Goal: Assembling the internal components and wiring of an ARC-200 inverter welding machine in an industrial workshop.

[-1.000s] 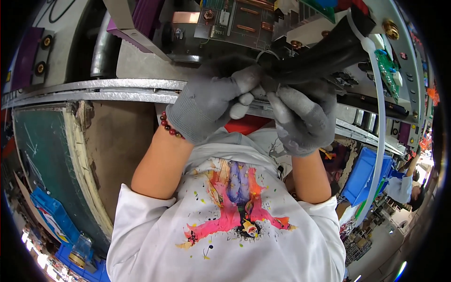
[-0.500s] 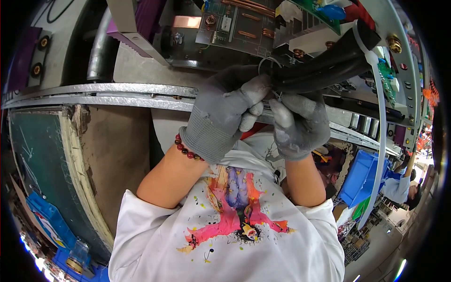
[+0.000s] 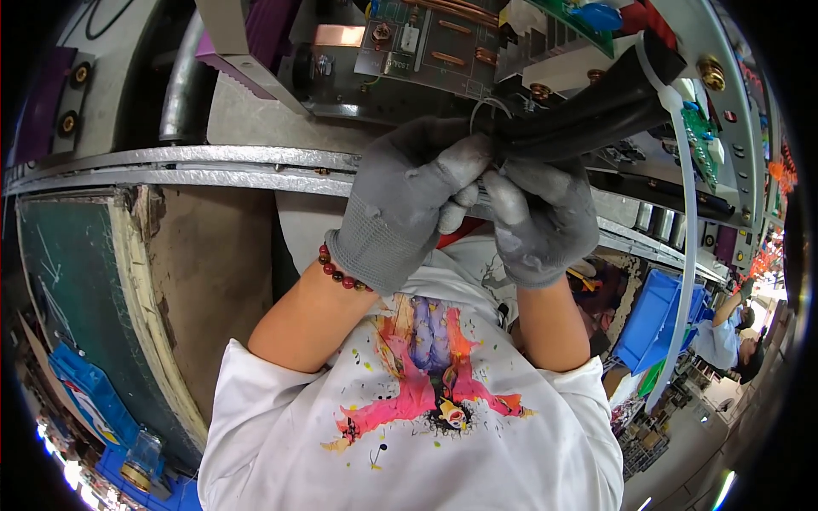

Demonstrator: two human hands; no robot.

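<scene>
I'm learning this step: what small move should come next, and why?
Perhaps draw the thin whitish loop tighter: it stands open beside the thick black tubing, and the grey-gloved left hand and grey-gloved right hand have fingers close together below it.

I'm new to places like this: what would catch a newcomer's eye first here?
Probably the white shirt with its bright print, filling the lower middle. Above it, the grey-gloved left hand and right hand meet near the left end of a thick black tube. A long white strap circles the tube's other end and hangs down at right.
</scene>
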